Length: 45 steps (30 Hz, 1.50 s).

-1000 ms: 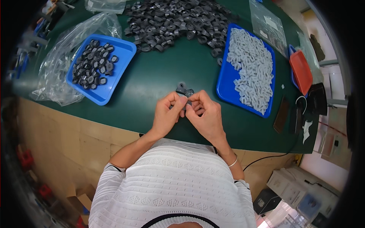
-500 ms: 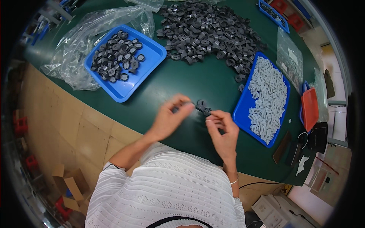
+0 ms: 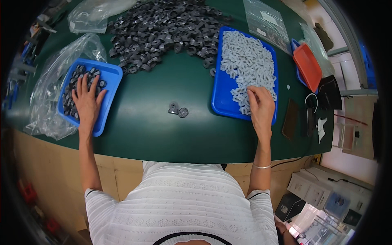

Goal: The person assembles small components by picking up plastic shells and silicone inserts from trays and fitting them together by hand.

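My left hand (image 3: 87,100) lies with fingers spread over the small black plastic parts (image 3: 71,96) in the light blue tray (image 3: 110,73) on the left. Over on the right, my right hand (image 3: 262,107) reaches into the darker blue tray (image 3: 220,98) of small pale grey plastic parts (image 3: 249,57). Its thumb and index finger are pinched together at the edge of that heap; whatever is between the tips, if anything, is hidden. Between the hands, a dark ring-like part (image 3: 173,108) and a round dark part (image 3: 183,112) rest side by side on the green table (image 3: 159,134).
A large heap of black ring-like parts (image 3: 163,32) covers the back of the table. Clear plastic bags (image 3: 43,94) lie behind the left tray. Past the right tray are a red tray (image 3: 307,65), a flat brown block (image 3: 290,118) and a black box-like object (image 3: 330,93).
Both hands have left the dark parts at the middle and moved apart, the left into the black parts' tray, the right to the pale grey parts. The view has shifted too.
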### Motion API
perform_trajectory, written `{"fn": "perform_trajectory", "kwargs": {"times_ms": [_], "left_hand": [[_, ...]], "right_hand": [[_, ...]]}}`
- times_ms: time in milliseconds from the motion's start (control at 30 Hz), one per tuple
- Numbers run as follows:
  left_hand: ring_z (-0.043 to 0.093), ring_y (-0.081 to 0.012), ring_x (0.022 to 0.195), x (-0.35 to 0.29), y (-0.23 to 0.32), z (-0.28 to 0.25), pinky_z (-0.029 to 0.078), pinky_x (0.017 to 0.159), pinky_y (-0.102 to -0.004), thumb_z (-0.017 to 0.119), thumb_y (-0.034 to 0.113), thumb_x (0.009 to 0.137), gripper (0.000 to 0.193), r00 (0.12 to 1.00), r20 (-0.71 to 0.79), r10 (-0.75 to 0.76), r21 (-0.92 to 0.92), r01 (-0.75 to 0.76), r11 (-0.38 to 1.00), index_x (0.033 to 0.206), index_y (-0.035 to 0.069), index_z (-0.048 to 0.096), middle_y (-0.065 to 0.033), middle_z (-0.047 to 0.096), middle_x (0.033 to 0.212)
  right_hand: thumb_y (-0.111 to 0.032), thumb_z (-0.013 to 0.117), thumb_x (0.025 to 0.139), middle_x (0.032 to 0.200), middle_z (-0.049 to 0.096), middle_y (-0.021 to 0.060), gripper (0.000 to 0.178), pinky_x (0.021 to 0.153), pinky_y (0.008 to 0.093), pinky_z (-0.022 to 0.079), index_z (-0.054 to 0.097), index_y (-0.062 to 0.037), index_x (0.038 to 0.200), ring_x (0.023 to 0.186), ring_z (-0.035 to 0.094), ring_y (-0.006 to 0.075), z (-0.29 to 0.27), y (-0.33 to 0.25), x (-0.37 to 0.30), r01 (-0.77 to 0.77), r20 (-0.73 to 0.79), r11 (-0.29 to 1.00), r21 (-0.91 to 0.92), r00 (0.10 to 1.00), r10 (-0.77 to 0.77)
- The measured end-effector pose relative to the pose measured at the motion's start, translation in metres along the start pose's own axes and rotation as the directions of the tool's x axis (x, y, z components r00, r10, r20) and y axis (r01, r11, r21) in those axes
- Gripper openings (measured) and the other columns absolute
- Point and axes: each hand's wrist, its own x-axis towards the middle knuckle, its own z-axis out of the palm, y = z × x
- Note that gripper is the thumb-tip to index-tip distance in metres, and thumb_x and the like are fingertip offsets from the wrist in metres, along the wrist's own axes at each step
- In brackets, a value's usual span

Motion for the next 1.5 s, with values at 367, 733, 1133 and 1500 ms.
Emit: {"fn": "perform_trajectory", "kwargs": {"times_ms": [367, 733, 1133, 1500], "left_hand": [[0.059, -0.033, 0.104, -0.007, 0.095, -0.062, 0.047, 0.089, -0.0395, 0.071, 0.004, 0.08, 0.034, 0.973, -0.23, 0.014, -0.62, -0.158, 0.769, 0.113, 0.004, 0.063, -0.0161, 0.062, 0.114], [0.06, -0.0303, 0.088, -0.023, 0.183, -0.052, 0.052, 0.072, -0.0371, 0.075, 0.001, 0.074, 0.032, 0.949, -0.086, 0.303, -0.854, -0.227, 0.467, 0.103, 0.004, 0.062, -0.0136, 0.057, 0.111], [0.06, -0.0308, 0.092, -0.051, 0.175, -0.058, 0.05, 0.074, -0.0381, 0.075, 0.005, 0.073, 0.031, 0.928, -0.191, 0.319, -0.744, -0.349, 0.57, 0.101, 0.002, 0.063, -0.0152, 0.058, 0.115], [0.064, -0.0296, 0.082, -0.041, 0.172, -0.058, 0.052, 0.068, -0.0342, 0.076, -0.003, 0.072, 0.024, 0.951, -0.274, 0.145, -0.801, -0.309, 0.512, 0.093, 0.0, 0.064, -0.016, 0.065, 0.101]], "right_hand": [[-0.006, 0.066, 0.079, 0.088, 0.055, 0.0117, 0.015, 0.071, 0.0418, 0.047, 0.062, -0.0062, 0.093, 0.087, 0.053, 0.0327, 0.045, 0.002, 0.039, 0.158, 0.141, 0.957, -0.243, 0.982, -0.127], [0.002, 0.06, 0.072, 0.087, 0.056, 0.0103, 0.017, 0.066, 0.0391, 0.047, 0.055, -0.0035, 0.087, 0.077, 0.055, 0.0264, 0.043, -0.06, -0.035, 0.413, 0.089, 0.909, 0.056, 0.905, -0.417], [0.003, 0.06, 0.078, 0.101, 0.057, 0.0121, 0.019, 0.07, 0.0391, 0.051, 0.057, -0.0009, 0.096, 0.09, 0.058, 0.0302, 0.051, -0.068, -0.065, 0.193, 0.281, 0.954, 0.229, 0.925, -0.255], [0.001, 0.068, 0.08, 0.089, 0.056, 0.0115, 0.017, 0.062, 0.0337, 0.048, 0.062, -0.0019, 0.096, 0.073, 0.058, 0.0241, 0.042, -0.083, -0.057, -0.187, 0.41, 0.884, 0.428, 0.912, -0.006]]}}
